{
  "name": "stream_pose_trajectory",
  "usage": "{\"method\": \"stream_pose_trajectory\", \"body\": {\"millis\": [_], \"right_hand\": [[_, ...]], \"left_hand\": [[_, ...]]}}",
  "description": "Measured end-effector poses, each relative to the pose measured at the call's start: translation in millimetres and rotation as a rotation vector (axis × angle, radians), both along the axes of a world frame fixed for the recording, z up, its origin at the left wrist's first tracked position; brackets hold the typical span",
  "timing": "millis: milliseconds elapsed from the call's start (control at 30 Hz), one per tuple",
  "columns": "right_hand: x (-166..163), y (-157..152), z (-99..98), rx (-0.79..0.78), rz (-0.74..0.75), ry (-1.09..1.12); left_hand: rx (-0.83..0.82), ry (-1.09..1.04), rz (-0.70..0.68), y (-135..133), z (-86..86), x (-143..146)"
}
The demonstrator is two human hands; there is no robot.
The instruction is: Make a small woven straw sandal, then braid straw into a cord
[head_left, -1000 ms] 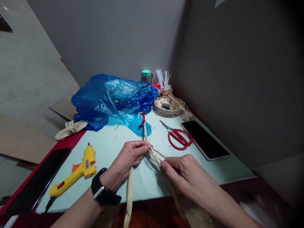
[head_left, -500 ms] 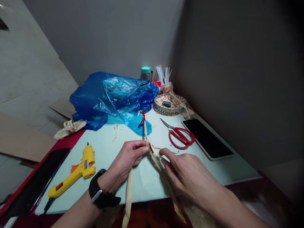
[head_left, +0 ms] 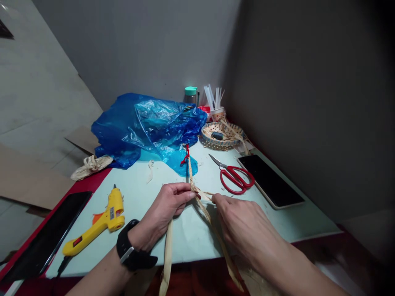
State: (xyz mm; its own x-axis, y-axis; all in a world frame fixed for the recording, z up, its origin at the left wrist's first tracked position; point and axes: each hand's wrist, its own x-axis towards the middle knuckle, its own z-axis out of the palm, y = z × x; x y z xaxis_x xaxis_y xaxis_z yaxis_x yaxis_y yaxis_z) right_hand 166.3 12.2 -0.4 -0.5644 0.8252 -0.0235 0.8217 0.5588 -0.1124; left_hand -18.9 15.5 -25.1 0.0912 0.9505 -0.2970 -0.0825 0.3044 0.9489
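A pale braid (head_left: 191, 176) of dried, straw-like fibre runs away from me, its far end tied with red string (head_left: 187, 154). My left hand (head_left: 173, 201), with a black watch on the wrist, pinches the near end of the braid between thumb and fingers. One loose strip (head_left: 167, 255) hangs below that hand over the table edge. Another strip (head_left: 220, 242) slants down between the hands past the edge. To the right, my right hand (head_left: 237, 213) is closed on a third fibre strand (head_left: 207, 197), which stretches from the braid to its fingertips.
Red-handled scissors (head_left: 236, 179) and a tablet-like black slab (head_left: 270, 181) lie right. A yellow glue gun (head_left: 98, 226) and a dark glossy panel (head_left: 49, 236) are left. Behind are a blue plastic bag (head_left: 145, 127), a woven basket (head_left: 220, 144), a cup of white sticks (head_left: 217, 113) and a green-lidded bottle (head_left: 190, 94).
My right hand has moved slightly right, away from the braid, and its fingers have closed on the strand, which now looks straighter. My left hand keeps its pinch in nearly the same place.
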Motion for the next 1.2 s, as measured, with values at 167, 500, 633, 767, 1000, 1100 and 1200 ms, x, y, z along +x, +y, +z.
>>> {"method": "stream_pose_trajectory", "body": {"millis": [167,500,633,767,1000,1100,1200], "right_hand": [[0.1,0.6,-1.4,-0.005,-0.021,0.06],[-6.3,6.0,1.6,-0.251,-0.016,0.255],[-7.6,9.5,1.0,-0.273,-0.007,0.245],[-6.5,10.2,0.4,-0.313,0.019,0.288],[-3.5,12.5,-3.7,-0.368,0.073,0.484],[-9.4,12.4,-4.1,-0.317,-0.025,0.367],[-15.4,11.3,-4.2,-0.247,-0.057,0.262]], "left_hand": [[0.003,0.007,0.001,0.0,0.1,-0.5],[0.012,0.027,-0.004,-0.9,-3.8,-2.0],[0.018,0.029,-0.005,-1.3,-3.1,-1.4],[0.015,0.032,0.004,-1.6,-1.8,-1.5],[0.005,0.006,0.001,-0.5,-0.9,-0.6],[-0.002,0.009,0.004,-0.2,-0.1,-0.1],[-0.002,-0.014,0.005,-0.7,1.5,0.1]]}}
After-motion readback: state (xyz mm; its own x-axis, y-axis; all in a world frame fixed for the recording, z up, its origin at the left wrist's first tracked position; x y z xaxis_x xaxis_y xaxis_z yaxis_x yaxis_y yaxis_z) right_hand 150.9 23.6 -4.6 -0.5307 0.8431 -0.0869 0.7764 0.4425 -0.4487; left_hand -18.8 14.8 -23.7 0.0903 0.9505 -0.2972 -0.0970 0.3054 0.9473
